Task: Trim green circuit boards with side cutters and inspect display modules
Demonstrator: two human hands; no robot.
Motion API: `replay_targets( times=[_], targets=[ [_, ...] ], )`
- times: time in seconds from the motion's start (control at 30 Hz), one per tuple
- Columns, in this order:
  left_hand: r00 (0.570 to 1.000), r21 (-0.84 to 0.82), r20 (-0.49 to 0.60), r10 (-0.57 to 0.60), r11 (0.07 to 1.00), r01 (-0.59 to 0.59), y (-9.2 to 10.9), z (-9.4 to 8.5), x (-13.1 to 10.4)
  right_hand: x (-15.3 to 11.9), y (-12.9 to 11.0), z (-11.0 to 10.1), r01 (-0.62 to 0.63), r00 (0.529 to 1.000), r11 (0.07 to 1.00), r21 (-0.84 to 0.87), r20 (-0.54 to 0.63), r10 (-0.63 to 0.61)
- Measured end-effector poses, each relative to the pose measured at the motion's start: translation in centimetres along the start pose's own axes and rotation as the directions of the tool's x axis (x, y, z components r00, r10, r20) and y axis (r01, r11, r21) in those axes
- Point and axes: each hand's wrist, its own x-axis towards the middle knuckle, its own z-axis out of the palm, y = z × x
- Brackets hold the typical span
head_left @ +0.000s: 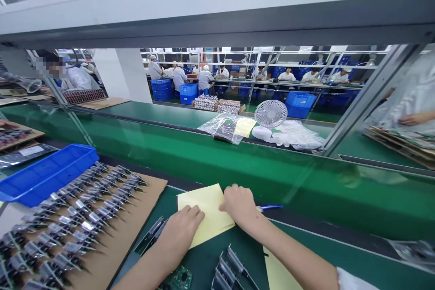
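Note:
A yellow paper sheet (212, 210) lies tilted in front of me at the edge of the green bench. My left hand (181, 233) grips its lower left side with bent fingers; the thumb is hidden. At the sheet's right edge, my right hand (240, 204) is closed in a pinch on the paper. Beyond that hand a tool with a blue handle (272, 207) shows in part. Circuit boards with metal heat sinks (233, 267) stand below the sheet, and more such boards (151, 234) are beside my left wrist. Part of a green circuit board (181, 277) shows under my left forearm.
A cardboard sheet (149, 190) bears rows of assembled boards at left, with a blue bin (50, 174) behind. Another yellow sheet (280, 272) lies under my right forearm. Across the green conveyor (210, 149) are a white fan (271, 114) and plastic bags. A shelf crosses overhead; people work beyond.

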Motion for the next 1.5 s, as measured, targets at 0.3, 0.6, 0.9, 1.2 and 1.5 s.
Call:
replay_targets(
  times=[0.3, 0.6, 0.9, 1.2, 1.5],
  targets=[
    [0.996, 0.018, 0.06, 0.072, 0.997, -0.073, -0.5, 1.0, 0.4, 4.0, 0.9, -1.6, 0.337, 0.917, 0.923, -0.184, 0.286, -0.278],
    [0.996, 0.013, 0.029, 0.089, 0.996, -0.089, -0.1, 0.2, -0.7, -0.3, 2.3, -3.7, 0.309, 0.951, 0.911, -0.275, 0.084, -0.297],
    [0.993, -0.06, -0.074, 0.093, 0.993, -0.098, -0.3, -0.7, -1.8, -10.2, 9.7, -2.6, 0.172, 0.981, 0.933, -0.317, -0.027, -0.19],
    [0.963, -0.28, -0.245, -0.116, 0.959, 0.044, -0.5, -2.2, -7.3, -9.0, 10.2, 0.0, 0.246, 0.928, 0.907, -0.341, -0.188, -0.322],
    [0.806, -0.525, -0.283, -0.52, 0.787, 0.324, 1.1, 1.4, -17.1, -8.6, 11.1, -2.0, 0.081, 0.892, 0.989, 0.125, -0.451, -0.016]
  ],
)
